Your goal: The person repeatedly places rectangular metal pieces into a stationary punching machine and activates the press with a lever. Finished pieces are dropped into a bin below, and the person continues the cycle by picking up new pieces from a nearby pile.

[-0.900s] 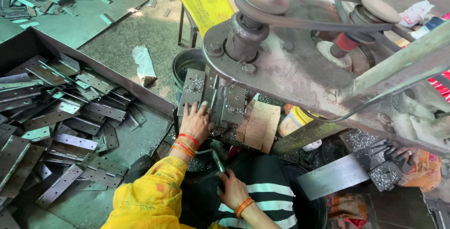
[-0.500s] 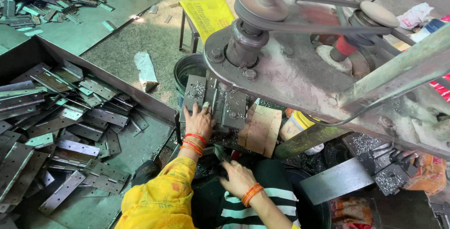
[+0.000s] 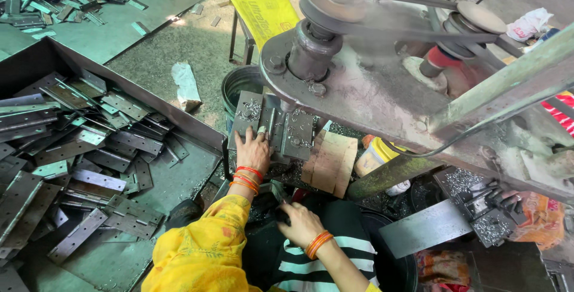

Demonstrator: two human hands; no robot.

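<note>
My left hand (image 3: 253,150), with red and orange bangles, lies on the metal fixture (image 3: 274,126) under the drill spindle (image 3: 315,50) and presses a grey metal piece there. My right hand (image 3: 300,222), also with bangles, is down by my lap at the machine's front edge, fingers curled around something dark that I cannot make out. Metal shavings cover the fixture.
A tray (image 3: 179,126) at the left holds several grey metal hinge plates (image 3: 113,142). A dark bucket (image 3: 239,86) and a stool with a yellow cover (image 3: 263,14) stand behind the machine. Belts and pulleys (image 3: 472,20) run at the upper right. A cardboard piece (image 3: 330,161) lies beside the fixture.
My right hand has come up and left from my lap toward the machine's front edge. My left hand has stayed on the fixture.
</note>
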